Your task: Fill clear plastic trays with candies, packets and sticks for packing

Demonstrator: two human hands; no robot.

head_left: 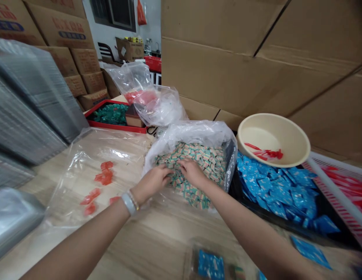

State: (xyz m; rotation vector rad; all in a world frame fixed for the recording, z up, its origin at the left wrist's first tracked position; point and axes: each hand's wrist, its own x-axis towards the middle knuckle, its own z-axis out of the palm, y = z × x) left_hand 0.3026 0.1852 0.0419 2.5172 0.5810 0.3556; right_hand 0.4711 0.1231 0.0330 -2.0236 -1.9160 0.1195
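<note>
Both hands are inside a clear plastic bag (186, 130) spread open and full of small, flat beige-and-green packets (210, 159). My left hand (156, 181), with a pale band on its wrist, is at the left side of the heap. Its fingers are bent together against the packets, and whatever lies between them is hidden. To its right, my right hand (192, 171) reaches down into the heap with curled fingers. Its fingertips touch the packets, and I cannot make out what they pinch. A small gap separates the two hands.
Orange-red pieces (104, 177) lie on a clear plastic sheet at left. Blue packets (274, 190) fill a black tray, with a cream basin (297, 149) above. In front is a clear box (190, 258). A red tray (118, 127) holds green packets. Cardboard boxes (210, 74) stand behind.
</note>
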